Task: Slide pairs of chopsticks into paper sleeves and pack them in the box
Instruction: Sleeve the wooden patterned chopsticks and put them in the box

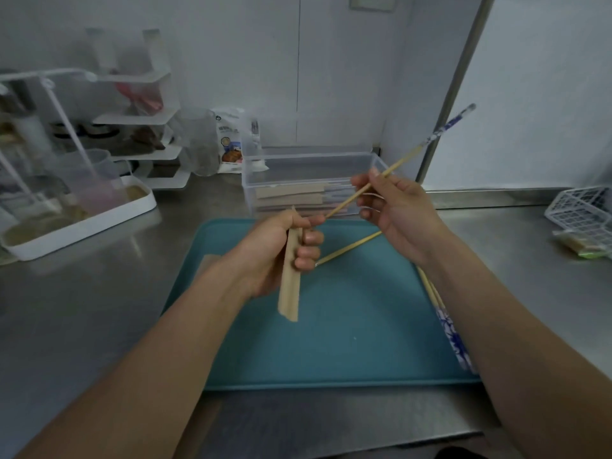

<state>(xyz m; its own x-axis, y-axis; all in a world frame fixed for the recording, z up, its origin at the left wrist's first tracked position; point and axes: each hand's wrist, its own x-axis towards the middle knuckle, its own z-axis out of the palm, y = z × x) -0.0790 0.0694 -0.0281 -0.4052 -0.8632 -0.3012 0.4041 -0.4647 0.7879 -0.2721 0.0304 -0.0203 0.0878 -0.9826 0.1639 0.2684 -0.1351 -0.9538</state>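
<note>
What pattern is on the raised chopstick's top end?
Blue-and-white pattern on the chopstick, clearest in the head view.

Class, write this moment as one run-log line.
left hand: grips paper sleeve | right hand: holds chopstick, tip at sleeve mouth | box: holds sleeved pairs | step: inserting

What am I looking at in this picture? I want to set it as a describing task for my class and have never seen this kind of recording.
There is no machine here: a camera worn on a person's head looks down at their two bare hands. The left hand grips a brown paper sleeve. The right hand holds a chopstick with a blue-patterned end, its tip at the sleeve's mouth. A second chopstick lies on the teal tray, and more chopsticks lie at its right edge. Behind stands a clear plastic box holding filled sleeves.
</note>
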